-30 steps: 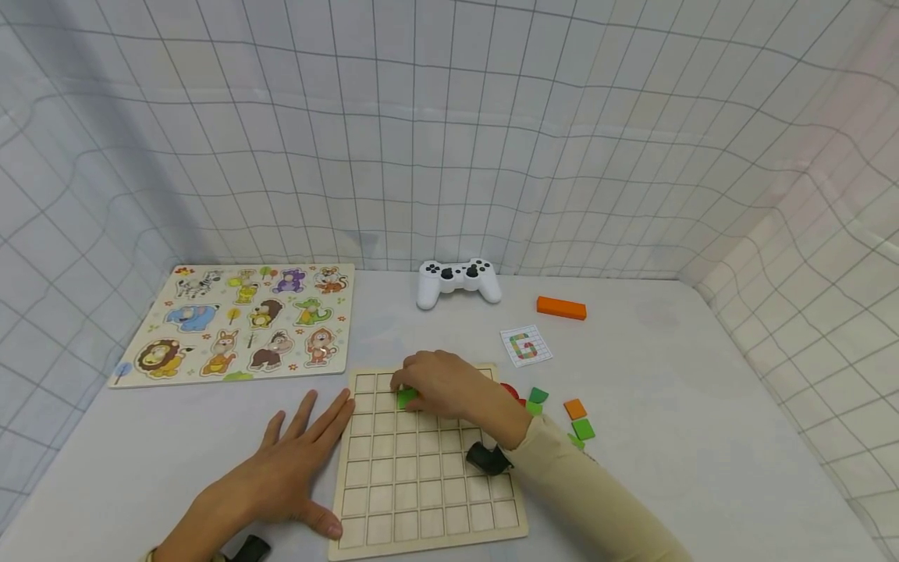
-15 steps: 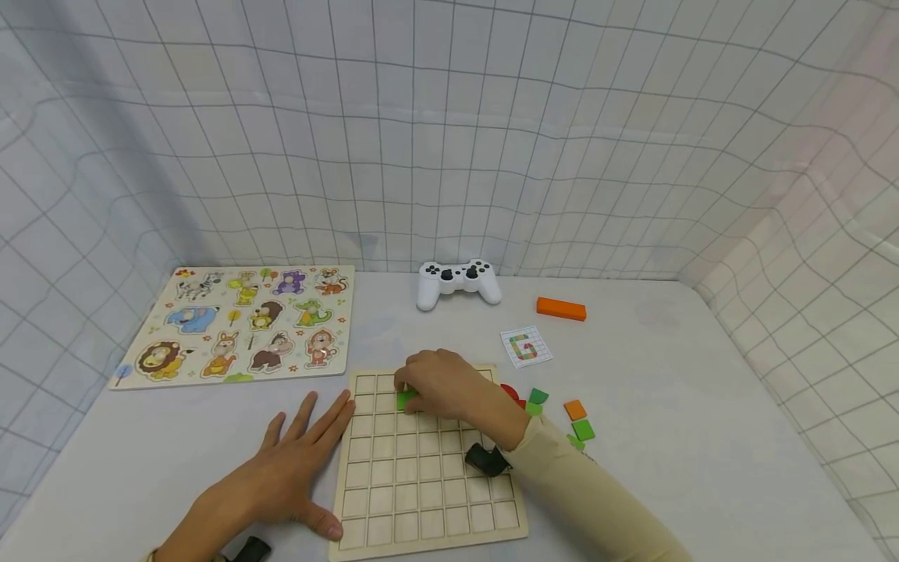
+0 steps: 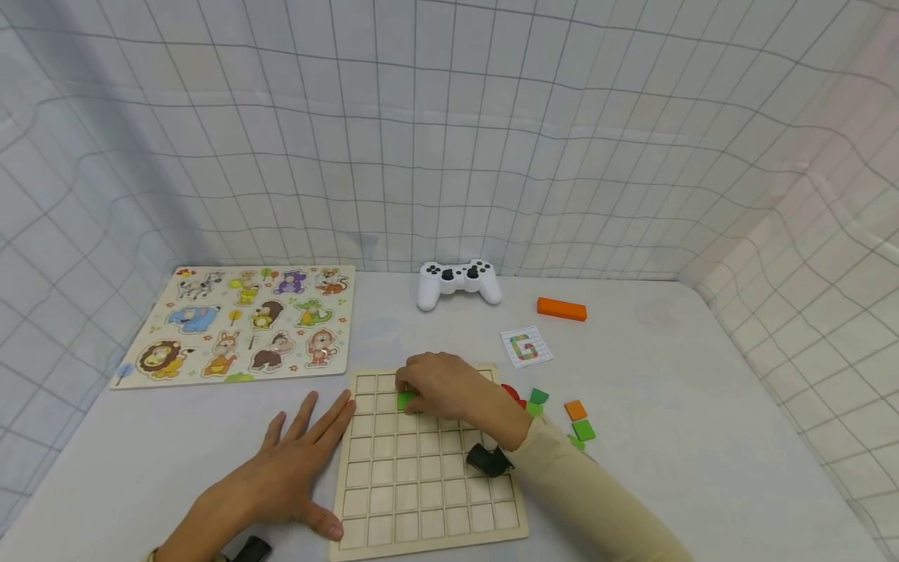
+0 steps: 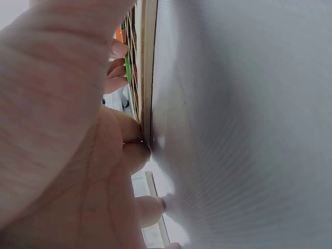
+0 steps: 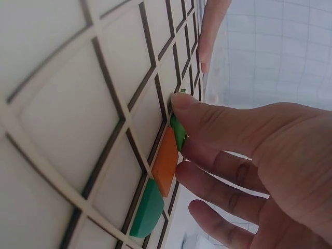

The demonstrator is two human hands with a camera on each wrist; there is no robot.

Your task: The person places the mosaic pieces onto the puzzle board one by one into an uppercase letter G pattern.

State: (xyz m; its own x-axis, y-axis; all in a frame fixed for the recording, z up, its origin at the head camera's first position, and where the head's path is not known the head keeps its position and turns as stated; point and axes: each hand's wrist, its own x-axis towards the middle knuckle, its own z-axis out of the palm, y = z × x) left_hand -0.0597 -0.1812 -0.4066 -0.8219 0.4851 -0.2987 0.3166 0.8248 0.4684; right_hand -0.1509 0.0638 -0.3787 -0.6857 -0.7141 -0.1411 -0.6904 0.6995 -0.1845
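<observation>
My right hand point(image 3: 445, 386) is over the upper part of a wooden grid board point(image 3: 407, 470). Its thumb and fingers pinch a light green square tile point(image 3: 404, 400) at one of the board's cells. In the right wrist view an orange tile point(image 5: 166, 165) and a dark green rounded piece point(image 5: 149, 210) line up beside that green tile point(image 5: 178, 130). The hand hides both of them from the head view. My left hand point(image 3: 289, 468) lies with fingers spread on the table, its thumb and fingertips touching the board's left edge.
Right of the board lie loose pieces: red ones point(image 3: 509, 390), an orange square point(image 3: 575, 410) and a green square point(image 3: 583, 429). A pattern card point(image 3: 527, 346), an orange block point(image 3: 561, 309) and a white game controller point(image 3: 459, 282) are farther back. An animal puzzle board point(image 3: 242, 328) is left.
</observation>
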